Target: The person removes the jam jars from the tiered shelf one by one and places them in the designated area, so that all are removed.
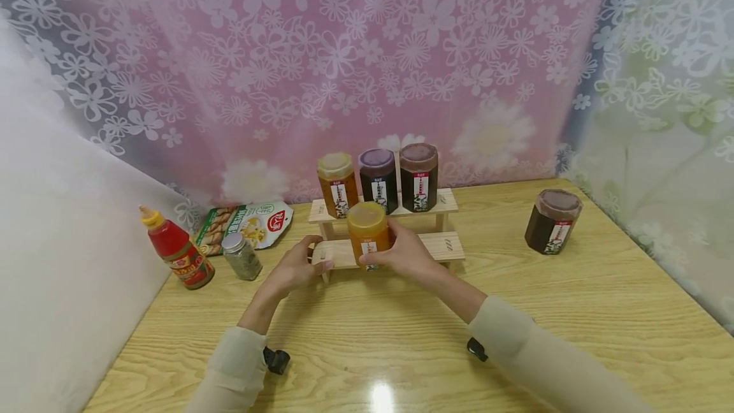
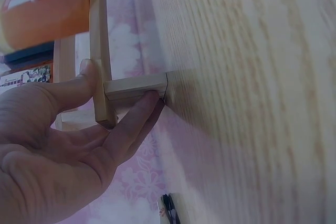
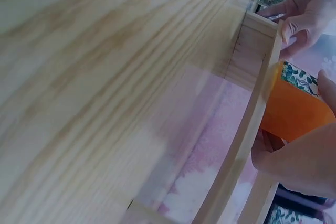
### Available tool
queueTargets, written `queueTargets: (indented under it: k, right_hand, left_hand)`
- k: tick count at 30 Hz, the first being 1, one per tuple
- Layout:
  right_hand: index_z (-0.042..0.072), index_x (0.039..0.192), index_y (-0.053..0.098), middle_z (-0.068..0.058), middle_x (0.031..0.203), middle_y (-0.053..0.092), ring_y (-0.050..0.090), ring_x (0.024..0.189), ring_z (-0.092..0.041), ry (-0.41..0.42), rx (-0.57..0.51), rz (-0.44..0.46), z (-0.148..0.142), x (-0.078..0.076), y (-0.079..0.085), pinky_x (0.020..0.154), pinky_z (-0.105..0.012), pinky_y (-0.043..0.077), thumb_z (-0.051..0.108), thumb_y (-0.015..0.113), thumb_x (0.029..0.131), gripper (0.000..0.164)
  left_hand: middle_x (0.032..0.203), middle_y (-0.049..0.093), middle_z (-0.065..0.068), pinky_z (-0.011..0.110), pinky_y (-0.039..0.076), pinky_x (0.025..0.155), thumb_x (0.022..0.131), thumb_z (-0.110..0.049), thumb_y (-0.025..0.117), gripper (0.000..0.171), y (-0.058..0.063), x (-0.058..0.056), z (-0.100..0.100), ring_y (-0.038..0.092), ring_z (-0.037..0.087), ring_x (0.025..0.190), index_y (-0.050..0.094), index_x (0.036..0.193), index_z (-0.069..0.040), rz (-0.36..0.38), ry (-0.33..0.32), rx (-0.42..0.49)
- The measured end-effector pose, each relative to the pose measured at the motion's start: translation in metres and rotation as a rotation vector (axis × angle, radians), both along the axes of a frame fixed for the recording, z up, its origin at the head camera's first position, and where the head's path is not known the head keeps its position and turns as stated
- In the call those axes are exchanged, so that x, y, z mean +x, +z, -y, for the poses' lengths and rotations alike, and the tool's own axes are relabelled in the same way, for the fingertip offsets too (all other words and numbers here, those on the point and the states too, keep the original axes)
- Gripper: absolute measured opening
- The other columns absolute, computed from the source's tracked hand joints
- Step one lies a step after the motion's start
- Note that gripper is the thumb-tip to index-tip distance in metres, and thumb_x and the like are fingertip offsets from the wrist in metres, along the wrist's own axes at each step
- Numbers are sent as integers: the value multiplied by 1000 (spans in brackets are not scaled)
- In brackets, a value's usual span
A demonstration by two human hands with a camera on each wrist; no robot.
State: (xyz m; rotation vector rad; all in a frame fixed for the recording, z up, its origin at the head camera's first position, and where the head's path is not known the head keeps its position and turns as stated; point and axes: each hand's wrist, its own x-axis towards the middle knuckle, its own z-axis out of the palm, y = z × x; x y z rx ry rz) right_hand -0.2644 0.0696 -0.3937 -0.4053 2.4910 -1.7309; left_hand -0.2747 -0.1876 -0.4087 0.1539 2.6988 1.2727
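Note:
My right hand (image 1: pixel 410 255) grips an amber jar (image 1: pixel 367 225) with a yellow lid, thumb on its front beside the white label. The jar stands upright at the lower step of a two-tier wooden rack (image 1: pixel 441 247). In the right wrist view, the orange base of the jar (image 3: pixel 294 111) is right at the board. My left hand (image 1: pixel 295 268) holds the left end of that step. In the left wrist view, its thumb (image 2: pixel 86 77) lies on the board's upper side, and its fingers reach under the board to the rack's leg (image 2: pixel 139 85).
On the upper tier stand a yellow-lidded jar (image 1: pixel 337 187), a purple-lidded jar (image 1: pixel 378 177) and a dark jar (image 1: pixel 418 177). Another dark jar (image 1: pixel 553 222) stands far right. At left are a red sauce bottle (image 1: pixel 180 250), a spice jar (image 1: pixel 242 257) and a food packet (image 1: pixel 246 225).

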Motion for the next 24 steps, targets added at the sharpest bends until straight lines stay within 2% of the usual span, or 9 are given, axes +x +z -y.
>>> queueTargets:
  k: [6,12,24]
  right_hand:
    - [13,146,53,-7,127,68,66,115,-25,28,24,-21,-21,3,1,102,-47,51,23,93,80,78]
    - [12,143,54,-10,124,69,66,112,-27,18,63,-20,-47,7,5,99,-48,52,25,92,81,74]
    - [4,141,55,-16,124,66,63,111,-30,-64,121,5,-102,9,10,94,-45,53,31,91,82,75]
  left_hand:
    - [126,63,25,37,55,78,98,-16,74,63,-2,1,0,64,31,107,44,151,0,5,-8,27]
    - [127,63,25,40,54,82,98,-18,74,63,-2,1,0,64,32,110,44,151,-1,-4,-8,16]
    - [129,62,25,41,54,84,99,-18,74,63,-1,1,-1,63,33,112,44,152,-2,-3,3,-5]
